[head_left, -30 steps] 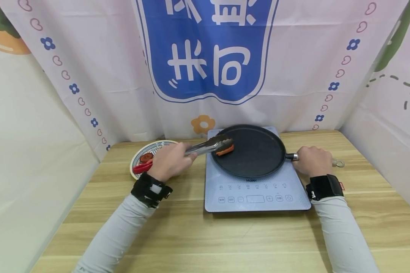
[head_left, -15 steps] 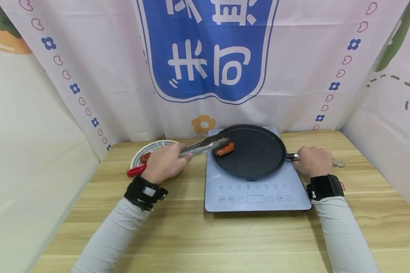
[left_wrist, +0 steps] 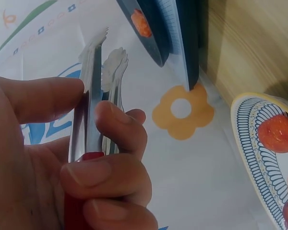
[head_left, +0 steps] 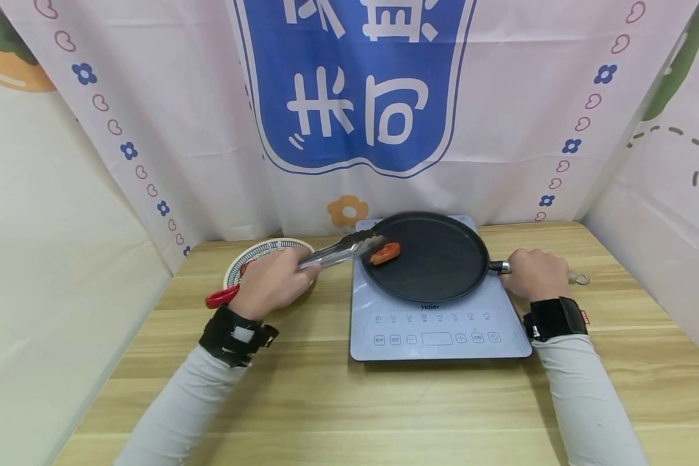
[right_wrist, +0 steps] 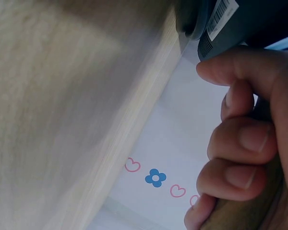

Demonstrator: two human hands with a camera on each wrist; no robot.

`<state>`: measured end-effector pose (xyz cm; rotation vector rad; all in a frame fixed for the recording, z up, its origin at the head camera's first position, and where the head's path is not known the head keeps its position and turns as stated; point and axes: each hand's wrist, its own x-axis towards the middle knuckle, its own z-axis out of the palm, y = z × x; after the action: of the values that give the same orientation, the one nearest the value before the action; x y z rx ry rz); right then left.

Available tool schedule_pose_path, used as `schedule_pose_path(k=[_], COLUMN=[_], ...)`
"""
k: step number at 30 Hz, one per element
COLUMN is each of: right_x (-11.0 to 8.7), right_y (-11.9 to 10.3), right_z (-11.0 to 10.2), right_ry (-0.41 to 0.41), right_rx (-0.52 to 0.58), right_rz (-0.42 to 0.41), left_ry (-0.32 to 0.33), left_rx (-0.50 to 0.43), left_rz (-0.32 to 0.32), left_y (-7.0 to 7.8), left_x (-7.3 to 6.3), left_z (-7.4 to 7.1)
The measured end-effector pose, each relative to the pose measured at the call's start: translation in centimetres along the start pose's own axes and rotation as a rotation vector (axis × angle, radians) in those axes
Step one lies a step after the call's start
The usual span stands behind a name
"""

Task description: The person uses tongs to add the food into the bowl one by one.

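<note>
My left hand (head_left: 275,283) grips metal tongs (head_left: 343,251) with red handles, its fingers curled round them in the left wrist view. The tongs' tips stand a little apart, with nothing between them, near the pan's left rim. Just right of the tips, a reddish-orange piece of food (head_left: 385,254) lies on the flat black pan (head_left: 428,265); its exact kind is unclear. My right hand (head_left: 536,274) holds the pan's handle (right_wrist: 242,213), whose ring end pokes out beyond the fist. The left hand partly covers a patterned plate (left_wrist: 245,124) bearing several reddish pieces, among them a round one (left_wrist: 278,133).
The pan sits on a white Haier induction cooker (head_left: 439,349) with touch buttons along its front. Under everything is a wood-grain table (head_left: 419,414). A printed white curtain (head_left: 210,129) hangs right behind the table's back edge.
My left hand and the tongs have drawn back to the left, off the food piece, which stays on the pan and shows more fully. My right hand keeps its hold.
</note>
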<state>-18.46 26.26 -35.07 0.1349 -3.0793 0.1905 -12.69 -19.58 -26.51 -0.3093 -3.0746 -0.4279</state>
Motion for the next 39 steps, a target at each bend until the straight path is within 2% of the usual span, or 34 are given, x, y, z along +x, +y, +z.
schedule_pose_path(k=[8, 23, 39], right_x=[0.0, 0.1, 0.1], right_y=[0.1, 0.2, 0.1], right_z=[0.1, 0.2, 0.1], right_ry=[-0.002, 0.002, -0.008], right_rx=[0.003, 0.002, 0.010], right_rz=[-0.002, -0.001, 0.004], left_ry=[0.019, -0.017, 0.006], left_rx=[0.025, -0.002, -0.002], left_rz=[-0.002, -0.004, 0.005], left_y=[-0.5, -1.4, -2.6], left_x=[-0.4, -1.1, -1.9], left_z=[0.1, -0.2, -0.6])
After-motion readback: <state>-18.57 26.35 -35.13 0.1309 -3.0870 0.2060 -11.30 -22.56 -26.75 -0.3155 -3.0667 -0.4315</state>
